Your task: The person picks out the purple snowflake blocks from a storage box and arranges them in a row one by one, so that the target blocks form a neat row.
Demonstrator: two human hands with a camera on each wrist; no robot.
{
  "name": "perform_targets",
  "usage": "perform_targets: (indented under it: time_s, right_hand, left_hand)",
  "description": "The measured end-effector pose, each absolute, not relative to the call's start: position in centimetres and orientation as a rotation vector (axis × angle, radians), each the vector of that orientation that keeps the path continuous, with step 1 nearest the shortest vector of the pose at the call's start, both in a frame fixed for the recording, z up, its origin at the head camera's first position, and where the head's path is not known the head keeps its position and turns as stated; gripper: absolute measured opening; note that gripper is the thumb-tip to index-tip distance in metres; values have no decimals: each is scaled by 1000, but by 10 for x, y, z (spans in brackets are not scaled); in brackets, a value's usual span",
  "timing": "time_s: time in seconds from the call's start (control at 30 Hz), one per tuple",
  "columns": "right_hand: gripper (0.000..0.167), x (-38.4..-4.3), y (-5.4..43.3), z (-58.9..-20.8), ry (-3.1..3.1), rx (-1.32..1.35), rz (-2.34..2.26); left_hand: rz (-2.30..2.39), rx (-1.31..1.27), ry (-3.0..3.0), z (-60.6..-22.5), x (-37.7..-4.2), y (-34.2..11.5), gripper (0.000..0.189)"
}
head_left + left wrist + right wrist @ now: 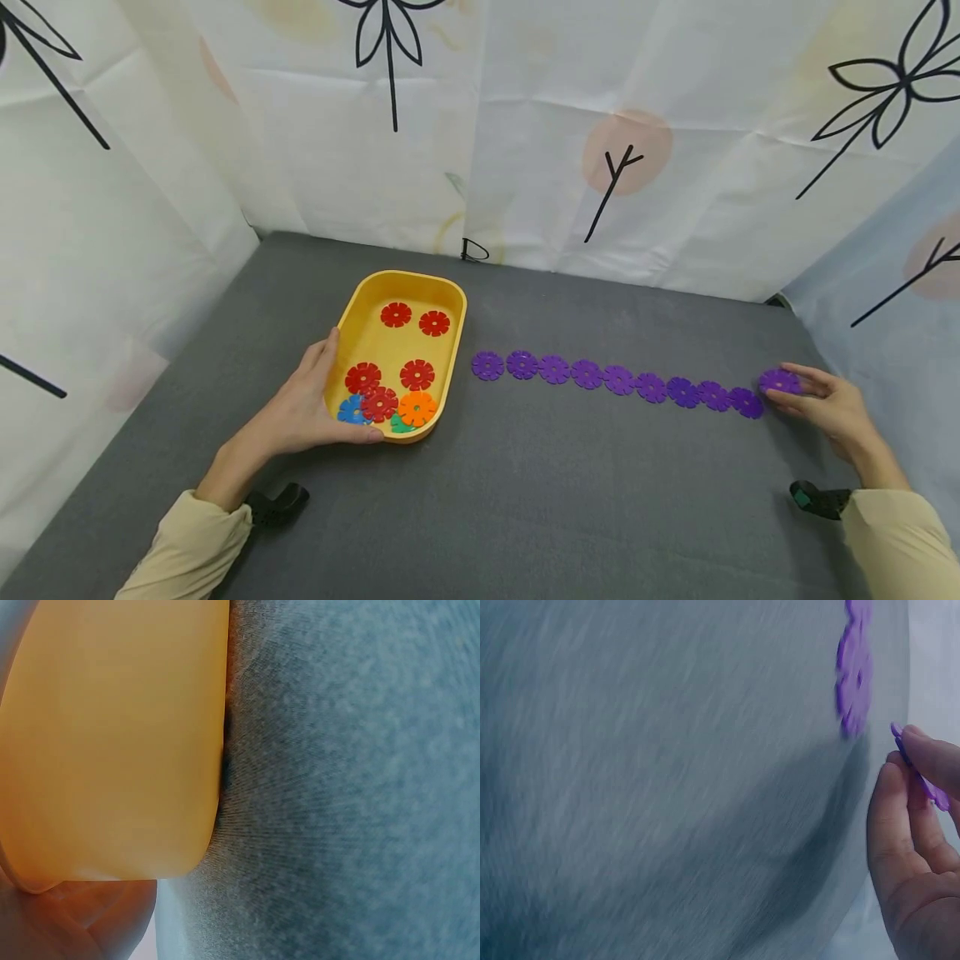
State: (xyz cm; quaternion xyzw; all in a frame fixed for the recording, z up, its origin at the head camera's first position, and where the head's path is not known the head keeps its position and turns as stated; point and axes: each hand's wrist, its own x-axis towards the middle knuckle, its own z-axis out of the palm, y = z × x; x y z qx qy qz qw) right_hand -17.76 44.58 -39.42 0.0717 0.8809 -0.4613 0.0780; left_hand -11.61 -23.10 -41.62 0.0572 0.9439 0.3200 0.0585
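Observation:
Near the right end of the cloth, my right hand [843, 417] pinches a purple snowflake disc [778, 381] between thumb and fingers. In the right wrist view this disc [937, 796] is tilted and held above the surface. Leftward from it runs a slightly slanting row of purple snowflake discs [618, 380] lying flat. My left hand [307, 408] grips the near left corner of a yellow tray [382, 346], thumb along the near side. Inside the tray are several red discs [417, 375], an orange disc [417, 409], a blue disc [349, 410] and a partly covered green disc [401, 424].
A dark grey cloth [525, 500] covers the table. Behind it hangs a white patterned curtain [525, 183], with more fabric at both sides. Black wrist straps [279, 505] show at both sleeves.

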Motion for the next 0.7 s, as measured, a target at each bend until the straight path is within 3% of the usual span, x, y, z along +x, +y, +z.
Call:
perform_targets:
  time_s: [0.1,0.3,0.43,0.7]
  right_hand:
    - [58,-174,456,-395,2543,234,-1420]
    - [38,-175,460,-397,2585,257,-1188]
    - [73,-178,459,-394,2696,249,-909]
    - [76,-178,462,-394,2681,209,-723]
  left_hand:
    - [970,173,2860,-416,-117,-231,147]
    - [967,177,2861,-416,-118,-231,147]
    - [973,177,2861,-417,-118,-230,146]
    - [972,188,2874,-417,-120,-230,146]
